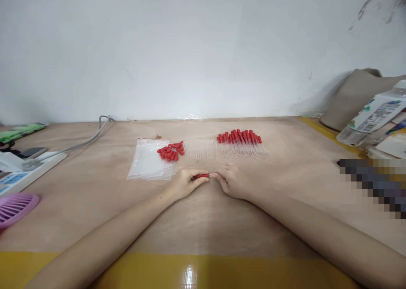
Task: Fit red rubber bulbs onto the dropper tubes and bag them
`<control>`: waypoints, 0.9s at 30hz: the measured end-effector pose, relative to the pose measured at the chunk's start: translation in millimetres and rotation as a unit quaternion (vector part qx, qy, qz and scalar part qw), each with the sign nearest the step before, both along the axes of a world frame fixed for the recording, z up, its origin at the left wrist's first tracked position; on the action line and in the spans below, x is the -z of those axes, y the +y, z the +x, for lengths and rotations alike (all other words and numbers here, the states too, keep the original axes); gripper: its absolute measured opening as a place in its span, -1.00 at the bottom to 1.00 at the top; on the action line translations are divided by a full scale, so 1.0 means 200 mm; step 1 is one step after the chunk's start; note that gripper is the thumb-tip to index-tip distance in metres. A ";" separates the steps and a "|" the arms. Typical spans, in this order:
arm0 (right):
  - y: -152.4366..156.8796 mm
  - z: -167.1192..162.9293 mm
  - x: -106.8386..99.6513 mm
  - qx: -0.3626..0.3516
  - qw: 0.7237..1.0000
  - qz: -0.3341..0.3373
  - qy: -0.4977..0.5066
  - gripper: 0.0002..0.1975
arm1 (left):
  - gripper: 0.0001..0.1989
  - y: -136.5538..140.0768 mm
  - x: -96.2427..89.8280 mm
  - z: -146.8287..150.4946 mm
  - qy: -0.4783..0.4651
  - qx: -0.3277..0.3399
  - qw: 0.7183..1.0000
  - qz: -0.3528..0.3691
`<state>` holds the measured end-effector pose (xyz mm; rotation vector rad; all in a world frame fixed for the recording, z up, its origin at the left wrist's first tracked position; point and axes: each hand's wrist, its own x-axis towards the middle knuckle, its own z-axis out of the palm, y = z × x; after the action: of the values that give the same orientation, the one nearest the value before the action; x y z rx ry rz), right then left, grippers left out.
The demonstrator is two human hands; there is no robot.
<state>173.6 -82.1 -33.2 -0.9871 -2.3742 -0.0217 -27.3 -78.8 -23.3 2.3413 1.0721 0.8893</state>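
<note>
Between the fingers of my left hand (187,182) is a red rubber dropper bulb (202,176), lying sideways with its open end to the right. My right hand (231,180) pinches a thin clear dropper tube (210,175), whose short visible end meets the bulb; the rest is hidden by my fingers. Beyond my left hand, a pile of loose red bulbs (168,152) rests partly on clear plastic bags (146,162). A row of bare clear tubes (199,148) lies to its right. Farther right are several droppers (241,141) with red bulbs on their tubes.
A power strip (34,170) with a grey cable (82,144) lies at the left, near a purple slatted object (18,208). On the right are a plastic bottle (371,115), a grey-brown bag-like object (352,96) and a blurred-out dark item (374,185). A white wall (203,52) borders the table's back.
</note>
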 end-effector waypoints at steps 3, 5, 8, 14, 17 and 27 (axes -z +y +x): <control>0.00 0.00 -0.01 0.002 1.000 -0.028 0.004 -0.68 | -0.81 0.00 0.00 0.00 -0.005 -0.003 1.000 0.011; 0.00 0.00 -0.02 -0.001 0.999 -0.040 0.011 -0.69 | -0.80 0.00 0.00 0.00 -0.018 -0.002 1.000 0.022; -0.01 0.01 -0.04 -0.016 0.997 -0.068 0.032 -0.70 | -0.78 0.00 0.00 0.00 -0.024 0.024 0.998 0.057; -0.03 0.09 -0.06 -0.050 0.991 -0.096 0.074 -0.77 | -0.72 0.01 -0.01 -0.04 -0.028 0.055 0.990 0.126; -0.01 0.12 -0.06 -0.040 0.996 -0.025 0.077 -0.77 | -0.67 0.01 -0.02 -0.04 -0.044 0.024 0.997 0.052; -0.01 0.07 -0.06 0.038 0.996 0.078 -0.008 -0.76 | -0.61 0.02 0.00 -0.03 -0.057 -0.026 0.998 0.033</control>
<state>188.3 -84.3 -22.0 -1.0054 -2.3078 -0.2407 -34.3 -74.5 -22.6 2.2938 1.0762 1.0780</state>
